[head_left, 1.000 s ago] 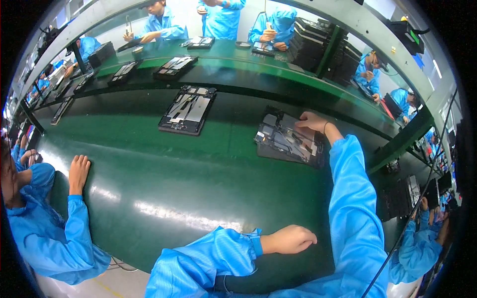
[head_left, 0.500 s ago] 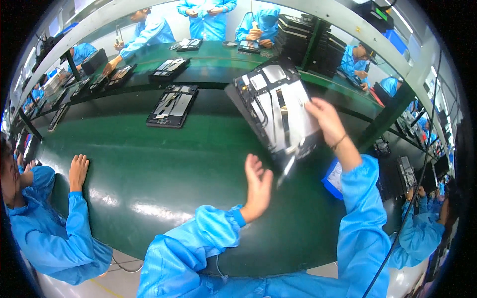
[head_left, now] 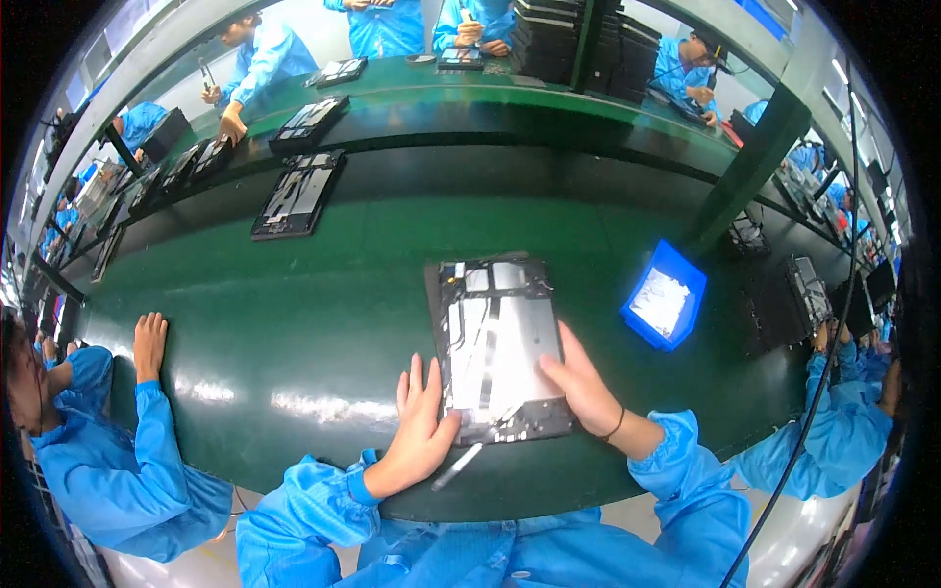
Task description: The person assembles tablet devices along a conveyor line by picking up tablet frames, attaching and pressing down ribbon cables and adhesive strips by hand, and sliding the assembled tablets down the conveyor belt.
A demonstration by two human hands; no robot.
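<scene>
On the broad green work table (head_left: 294, 323), the flat rectangular grey device with its back cover off (head_left: 500, 343) is lying near the table's front edge, straight ahead of the person. Right of that device, a small blue plastic bin (head_left: 665, 294) is sitting well apart. The right hand (head_left: 583, 387) is pressing on the device's lower right corner, fingers spread flat, gripping nothing. The left hand (head_left: 421, 426) is resting open against the device's lower left edge. Just below the device, a slim silver pen-like tool (head_left: 457, 466) is lying loose.
</scene>
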